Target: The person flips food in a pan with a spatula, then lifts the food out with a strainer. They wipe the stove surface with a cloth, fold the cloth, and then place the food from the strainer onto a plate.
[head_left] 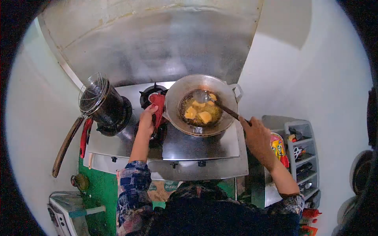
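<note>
A wide metal wok [173, 104] stands on the right side of the stove, with several golden-yellow pieces of food [205, 117] in bubbling oil. My left hand [147, 120] is closed round a red cloth [158, 105], which lies against the wok's left side, where the handle there is hidden. From the right, my right hand [256, 135] grips the dark handle of a spatula [231, 113]. Its metal head dips into the oil among the food near the far side of the pan.
A dark pot [108, 114] stands on the stove's left, with a wire strainer [93, 96] resting over it, handles jutting forward. A burner [151, 93] lies behind the cloth. To the right are a grey utensil rack [303, 157] and a red-yellow packet [277, 147].
</note>
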`<state>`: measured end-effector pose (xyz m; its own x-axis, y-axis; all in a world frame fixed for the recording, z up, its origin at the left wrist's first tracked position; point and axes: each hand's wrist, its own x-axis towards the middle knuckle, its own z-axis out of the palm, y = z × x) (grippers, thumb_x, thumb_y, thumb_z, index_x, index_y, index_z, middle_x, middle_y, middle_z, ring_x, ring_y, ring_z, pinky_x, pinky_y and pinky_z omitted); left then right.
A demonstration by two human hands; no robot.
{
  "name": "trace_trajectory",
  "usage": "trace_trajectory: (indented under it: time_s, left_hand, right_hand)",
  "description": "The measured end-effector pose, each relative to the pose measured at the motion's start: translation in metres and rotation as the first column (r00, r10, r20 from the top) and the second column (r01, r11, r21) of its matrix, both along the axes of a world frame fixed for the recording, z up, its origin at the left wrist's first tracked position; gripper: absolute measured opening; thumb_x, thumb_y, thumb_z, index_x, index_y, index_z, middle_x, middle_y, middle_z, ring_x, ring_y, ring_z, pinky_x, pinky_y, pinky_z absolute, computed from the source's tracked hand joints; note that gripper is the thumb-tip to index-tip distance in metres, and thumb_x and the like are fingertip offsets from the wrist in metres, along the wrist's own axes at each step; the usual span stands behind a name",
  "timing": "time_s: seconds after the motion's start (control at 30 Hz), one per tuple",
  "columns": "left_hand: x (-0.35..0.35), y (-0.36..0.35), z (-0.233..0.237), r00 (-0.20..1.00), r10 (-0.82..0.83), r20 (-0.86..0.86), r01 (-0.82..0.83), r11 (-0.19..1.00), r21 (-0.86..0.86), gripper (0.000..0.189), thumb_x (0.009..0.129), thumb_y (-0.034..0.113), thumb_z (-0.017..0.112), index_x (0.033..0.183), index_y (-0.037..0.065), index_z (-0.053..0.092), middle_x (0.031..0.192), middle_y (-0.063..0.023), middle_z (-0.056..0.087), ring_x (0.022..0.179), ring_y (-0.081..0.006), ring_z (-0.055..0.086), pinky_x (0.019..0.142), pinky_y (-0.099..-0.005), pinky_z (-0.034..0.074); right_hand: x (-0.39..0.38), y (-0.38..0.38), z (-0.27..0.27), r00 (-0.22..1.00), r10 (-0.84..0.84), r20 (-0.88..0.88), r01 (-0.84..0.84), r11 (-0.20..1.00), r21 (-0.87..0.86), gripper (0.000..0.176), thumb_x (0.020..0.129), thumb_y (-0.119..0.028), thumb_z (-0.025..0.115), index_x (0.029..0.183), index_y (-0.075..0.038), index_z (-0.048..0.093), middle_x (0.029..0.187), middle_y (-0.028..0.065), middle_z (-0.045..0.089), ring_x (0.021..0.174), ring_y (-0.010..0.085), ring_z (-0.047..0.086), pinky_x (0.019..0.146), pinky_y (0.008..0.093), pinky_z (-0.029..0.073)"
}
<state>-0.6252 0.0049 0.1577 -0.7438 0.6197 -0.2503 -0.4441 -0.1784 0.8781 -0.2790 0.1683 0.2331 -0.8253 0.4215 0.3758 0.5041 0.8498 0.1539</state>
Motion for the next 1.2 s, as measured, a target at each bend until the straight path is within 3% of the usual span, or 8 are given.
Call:
trace_trajectory:
  time_s: [0.2,0.3,0.37,0.5,0.57,0.7,0.87,1.2]
  left_hand:
    - [-0.009,0.002,-0.013,1.000,-0.013,0.018,0.012,0.999,0.030,0.033,0.085,0.011,0.057,0.116,0.002,0.053,0.105,-0.0095,0.061,0.093,-0.0226,0.060,0.083,-0.0375,0.049]
    - [-0.007,0.000,-0.010,0.999,-0.039,0.005,0.039,0.998,0.044,0.034,0.084,0.011,0.058,0.117,0.001,0.052,0.105,-0.0100,0.061,0.094,-0.0224,0.060,0.083,-0.0361,0.049]
    - [-0.004,0.000,-0.006,1.000,-0.021,-0.008,0.021,0.999,0.030,0.035,0.084,0.011,0.058,0.118,0.001,0.051,0.105,-0.0101,0.061,0.094,-0.0223,0.060,0.084,-0.0358,0.049]
    - [-0.013,0.003,-0.020,1.000,-0.012,-0.017,0.013,0.998,0.055,0.037,0.085,0.011,0.057,0.120,0.000,0.050,0.106,-0.0106,0.061,0.093,-0.0222,0.060,0.084,-0.0358,0.048]
    - [-0.014,0.002,-0.021,1.000,-0.027,-0.011,0.027,0.998,0.048,0.037,0.085,0.011,0.057,0.120,0.000,0.050,0.106,-0.0106,0.060,0.092,-0.0225,0.060,0.084,-0.0363,0.049]
    - [-0.011,0.001,-0.014,0.999,-0.037,-0.007,0.037,0.999,0.034,0.039,0.084,0.011,0.058,0.120,0.001,0.049,0.107,-0.0102,0.060,0.091,-0.0230,0.060,0.081,-0.0375,0.051]
    - [-0.009,0.001,-0.014,0.999,-0.034,0.007,0.033,0.999,0.039,0.038,0.085,0.012,0.058,0.120,0.002,0.050,0.106,-0.0098,0.059,0.093,-0.0228,0.059,0.082,-0.0392,0.050]
    - [-0.017,0.001,-0.022,0.996,-0.085,-0.023,0.086,0.994,0.065,0.034,0.083,0.010,0.059,0.116,0.003,0.052,0.105,-0.0078,0.059,0.095,-0.0224,0.059,0.084,-0.0391,0.049]
  right_hand:
    - [0.001,-0.003,0.004,1.000,-0.007,0.028,0.008,0.999,-0.044,0.047,0.076,-0.006,0.054,0.121,-0.018,0.054,0.084,0.0104,0.051,0.077,0.0266,0.057,0.061,0.0383,0.049]
    - [0.003,0.005,-0.001,1.000,-0.014,0.028,0.013,1.000,0.022,0.045,0.077,-0.007,0.054,0.120,-0.018,0.055,0.085,0.0098,0.052,0.078,0.0263,0.059,0.059,0.0379,0.049]
    - [0.003,0.009,0.004,0.988,-0.143,0.066,0.144,0.989,-0.017,0.045,0.077,-0.007,0.054,0.120,-0.019,0.055,0.084,0.0091,0.053,0.076,0.0268,0.060,0.059,0.0387,0.050]
    - [0.004,0.025,0.004,0.983,-0.183,-0.021,0.182,0.982,-0.058,0.044,0.077,-0.008,0.054,0.120,-0.019,0.055,0.084,0.0089,0.054,0.074,0.0271,0.060,0.058,0.0388,0.050]
    - [0.003,0.027,0.010,0.976,-0.217,-0.010,0.218,0.976,0.011,0.043,0.078,-0.007,0.053,0.119,-0.018,0.055,0.084,0.0096,0.055,0.073,0.0274,0.061,0.057,0.0383,0.050]
    - [0.002,0.031,0.003,0.973,-0.231,0.025,0.230,0.972,0.045,0.043,0.078,-0.006,0.052,0.119,-0.018,0.056,0.085,0.0105,0.056,0.072,0.0281,0.061,0.057,0.0389,0.050]
    - [0.005,0.022,0.000,0.984,-0.174,0.039,0.175,0.983,-0.045,0.040,0.079,-0.006,0.050,0.117,-0.019,0.057,0.084,0.0127,0.056,0.066,0.0303,0.061,0.055,0.0413,0.050]
    - [0.008,0.017,0.000,0.981,-0.189,0.033,0.190,0.980,-0.054,0.038,0.080,-0.008,0.051,0.116,-0.019,0.057,0.084,0.0118,0.055,0.070,0.0302,0.061,0.057,0.0413,0.050]
